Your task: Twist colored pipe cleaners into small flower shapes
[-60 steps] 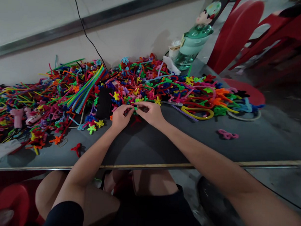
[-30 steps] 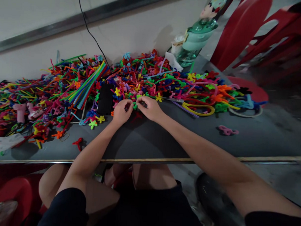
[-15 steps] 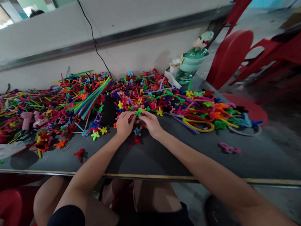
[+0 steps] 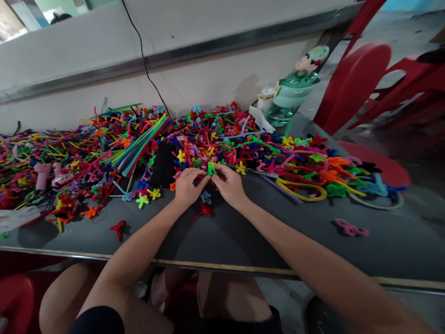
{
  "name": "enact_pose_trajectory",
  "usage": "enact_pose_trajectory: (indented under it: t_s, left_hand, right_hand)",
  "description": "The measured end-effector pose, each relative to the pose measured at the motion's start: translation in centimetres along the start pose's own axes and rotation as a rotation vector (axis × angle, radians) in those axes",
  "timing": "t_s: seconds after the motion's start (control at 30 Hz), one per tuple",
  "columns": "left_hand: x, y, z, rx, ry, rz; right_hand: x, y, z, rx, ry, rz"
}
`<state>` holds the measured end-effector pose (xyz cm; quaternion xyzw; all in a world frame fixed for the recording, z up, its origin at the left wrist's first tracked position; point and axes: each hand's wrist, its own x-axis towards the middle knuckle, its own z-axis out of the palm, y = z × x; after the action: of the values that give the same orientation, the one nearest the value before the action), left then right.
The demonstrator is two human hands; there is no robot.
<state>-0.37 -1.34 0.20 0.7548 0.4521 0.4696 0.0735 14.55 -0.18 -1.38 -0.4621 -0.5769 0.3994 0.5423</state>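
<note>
Both hands meet over the near edge of a heap of pipe cleaners. A green pipe-cleaner flower (image 4: 211, 168) sits at their fingertips. My left hand (image 4: 187, 186) is closed in a pinch from the left, thumb toward the flower's lower side. From the right, my right hand (image 4: 229, 186) pinches the same flower with bent fingers. Its lower part is hidden by the fingertips. Just below the hands lie a light blue pipe-cleaner flower (image 4: 206, 197) and a red pipe-cleaner piece (image 4: 204, 210) on the dark tabletop.
Coloured pipe cleaners (image 4: 80, 147) are heaped along the wall. A black phone (image 4: 163, 166) lies left of my hands, scissors (image 4: 257, 171) to the right. A green bottle (image 4: 288, 98) stands at the back right. Pink twisted loops (image 4: 351, 228) lie at right, beyond them red chairs (image 4: 357, 84).
The green flower now shows more fully above my fingertips, and the right fingers have curled in more. The whole scene has shifted slightly as the camera moved.
</note>
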Motion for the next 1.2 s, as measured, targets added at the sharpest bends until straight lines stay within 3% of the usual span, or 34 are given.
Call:
enact_pose_trajectory:
  t_s: [0.37,0.53,1.0,1.2]
  left_hand:
    - [0.1,0.0,0.0,-0.109,-0.025,-0.069]
    - [0.0,-0.1,0.1,-0.084,-0.025,-0.059]
    - [-0.1,-0.3,0.0,-0.046,-0.079,-0.171]
    - [0.0,-0.5,-0.1,-0.149,-0.112,-0.186]
  right_hand:
    - [-0.3,-0.3,-0.3,-0.012,-0.026,0.007]
    - [-0.3,-0.5,-0.5,-0.125,-0.010,-0.015]
    - [-0.5,-1.1,-0.5,-0.112,-0.003,0.010]
    - [-0.2,-0.6,-0.4,-0.028,-0.096,0.041]
